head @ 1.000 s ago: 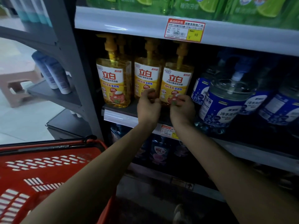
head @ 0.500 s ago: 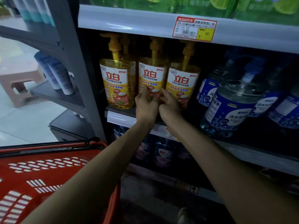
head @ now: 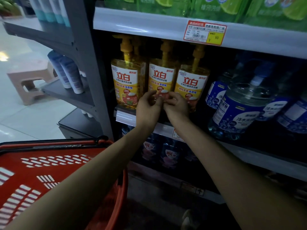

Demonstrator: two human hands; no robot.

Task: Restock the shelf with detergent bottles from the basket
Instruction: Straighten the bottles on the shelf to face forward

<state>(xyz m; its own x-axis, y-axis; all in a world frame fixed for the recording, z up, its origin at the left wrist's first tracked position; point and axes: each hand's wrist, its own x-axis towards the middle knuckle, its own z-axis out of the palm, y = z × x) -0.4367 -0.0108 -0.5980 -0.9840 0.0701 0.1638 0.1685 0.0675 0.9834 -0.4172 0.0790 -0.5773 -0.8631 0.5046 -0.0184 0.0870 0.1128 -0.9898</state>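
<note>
Head view: left hand [head: 147,107] and right hand [head: 177,107] close together, nearly touching, fingers curled on the low front of the middle yellow plastic pump bottle [head: 160,77]. Standing upright on the dark metal shelf [head: 123,113], tight between the left yellow pump bottle [head: 124,80] and the right yellow pump bottle [head: 191,82], with big clear jugs with blue labels [head: 240,105] further right. Down at the left, under the left arm, the red plastic basket [head: 49,163] with slots in its side.

Basket [head: 25,173] partly beyond left edge
</note>
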